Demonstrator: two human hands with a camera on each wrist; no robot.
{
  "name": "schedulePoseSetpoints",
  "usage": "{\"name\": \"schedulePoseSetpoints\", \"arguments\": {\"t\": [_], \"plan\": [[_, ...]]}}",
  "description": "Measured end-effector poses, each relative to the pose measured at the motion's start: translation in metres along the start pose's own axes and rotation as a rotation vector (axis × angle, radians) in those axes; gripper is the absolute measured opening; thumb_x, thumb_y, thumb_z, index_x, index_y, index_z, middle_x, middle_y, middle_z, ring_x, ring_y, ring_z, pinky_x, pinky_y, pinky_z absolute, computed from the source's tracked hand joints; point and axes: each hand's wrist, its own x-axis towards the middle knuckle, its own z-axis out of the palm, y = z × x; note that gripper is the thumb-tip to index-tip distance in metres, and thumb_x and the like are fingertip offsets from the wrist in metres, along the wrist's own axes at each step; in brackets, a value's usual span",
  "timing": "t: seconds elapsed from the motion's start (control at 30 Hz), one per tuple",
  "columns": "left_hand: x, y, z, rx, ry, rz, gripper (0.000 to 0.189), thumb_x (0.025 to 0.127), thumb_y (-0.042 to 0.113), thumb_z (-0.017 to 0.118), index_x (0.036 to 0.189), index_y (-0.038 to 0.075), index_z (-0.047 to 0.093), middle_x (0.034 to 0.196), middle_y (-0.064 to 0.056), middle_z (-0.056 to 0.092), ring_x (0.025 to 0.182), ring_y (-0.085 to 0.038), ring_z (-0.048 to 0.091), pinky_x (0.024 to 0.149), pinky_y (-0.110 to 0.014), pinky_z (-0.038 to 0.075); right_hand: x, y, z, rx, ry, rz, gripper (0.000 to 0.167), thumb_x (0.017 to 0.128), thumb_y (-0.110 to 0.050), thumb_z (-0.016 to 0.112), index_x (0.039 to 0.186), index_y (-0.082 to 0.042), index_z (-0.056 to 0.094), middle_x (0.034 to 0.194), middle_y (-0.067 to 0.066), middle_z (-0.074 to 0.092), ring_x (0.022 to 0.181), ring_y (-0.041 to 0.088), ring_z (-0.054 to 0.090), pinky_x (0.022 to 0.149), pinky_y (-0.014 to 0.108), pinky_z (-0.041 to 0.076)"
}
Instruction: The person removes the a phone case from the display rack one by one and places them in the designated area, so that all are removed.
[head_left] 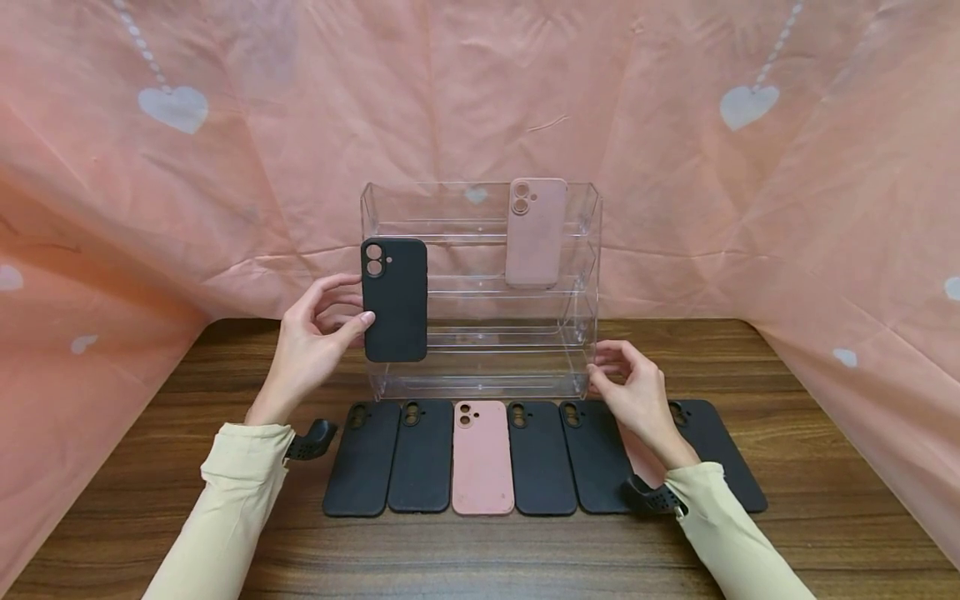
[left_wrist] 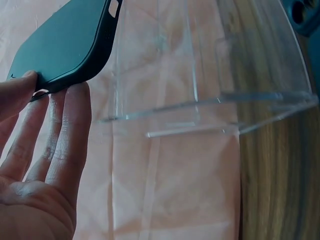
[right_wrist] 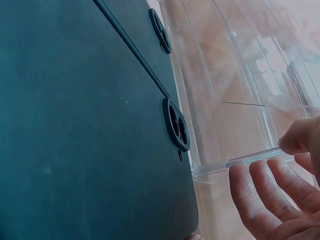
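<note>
My left hand (head_left: 311,342) pinches a black phone case (head_left: 397,308) by its left long edge, thumb in front and fingers behind. The case is upright, its two-lens camera cutout at top left, in front of the left side of a clear tiered display rack (head_left: 480,363). My right hand (head_left: 636,396) holds the rack's right side panel low down, with the thumb (right_wrist: 296,136) at its edge and the fingers along the outside. A pink phone case (head_left: 537,237) stands on an upper tier of the rack, towards the right.
In front of the rack, several black phone cases (head_left: 422,458) and a pink phone case (head_left: 483,462) lie in a row on the wooden table (head_left: 480,558). Another pink case (head_left: 639,454) lies partly under my right wrist. Pink cloth (head_left: 480,100) with hearts hangs behind and at both sides.
</note>
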Motion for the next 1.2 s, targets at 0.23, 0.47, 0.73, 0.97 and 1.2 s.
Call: {"name": "schedulePoseSetpoints", "arguments": {"t": [0.23, 0.47, 0.73, 0.97, 1.2], "plan": [[-0.011, -0.006, -0.017, 0.039, -0.017, -0.038, 0.052, 0.092, 0.006, 0.075, 0.141, 0.014, 0.057, 0.108, 0.004, 0.069, 0.079, -0.007, 0.074, 0.066, -0.028, 0.065, 0.001, -0.003, 0.0, -0.012, 0.011, 0.004, 0.03, 0.091, -0.001, 0.072, 0.12, -0.001, 0.067, 0.105, 0.021, 0.072, 0.08, -0.004, 0.066, 0.063, 0.02, 0.062], [-0.023, -0.017, -0.037, 0.085, -0.056, -0.077, 0.052, 0.093, 0.008, 0.074, 0.141, 0.015, 0.055, 0.108, 0.009, 0.069, 0.08, -0.008, 0.076, 0.068, -0.031, 0.066, 0.002, -0.001, -0.001, -0.014, 0.009, 0.005, 0.03, 0.091, 0.0, 0.071, 0.121, 0.0, 0.066, 0.105, 0.023, 0.072, 0.08, -0.004, 0.066, 0.063, 0.023, 0.063], [-0.033, -0.026, -0.056, 0.066, -0.083, -0.1, 0.053, 0.093, 0.003, 0.073, 0.141, 0.01, 0.053, 0.105, 0.008, 0.069, 0.077, -0.01, 0.077, 0.067, -0.032, 0.066, 0.002, 0.0, -0.001, 0.01, 0.001, 0.013, 0.032, 0.092, -0.002, 0.072, 0.123, 0.0, 0.065, 0.107, 0.023, 0.072, 0.08, -0.004, 0.067, 0.065, 0.028, 0.065], [-0.044, -0.035, -0.068, 0.106, -0.092, -0.141, 0.054, 0.092, 0.005, 0.075, 0.14, 0.011, 0.053, 0.103, 0.01, 0.07, 0.076, -0.01, 0.077, 0.065, -0.033, 0.066, 0.001, 0.002, -0.001, -0.009, 0.0, 0.016, 0.033, 0.092, -0.003, 0.072, 0.125, -0.001, 0.065, 0.108, 0.022, 0.072, 0.08, -0.003, 0.066, 0.065, 0.029, 0.065], [-0.051, -0.044, -0.084, 0.124, -0.14, -0.211, 0.059, 0.093, 0.009, 0.075, 0.145, 0.015, 0.049, 0.103, 0.013, 0.07, 0.078, -0.011, 0.077, 0.064, -0.034, 0.066, 0.001, 0.001, -0.001, -0.01, -0.002, 0.022, 0.034, 0.092, -0.003, 0.072, 0.125, -0.001, 0.065, 0.108, 0.021, 0.072, 0.08, -0.005, 0.066, 0.064, 0.02, 0.063]]}}
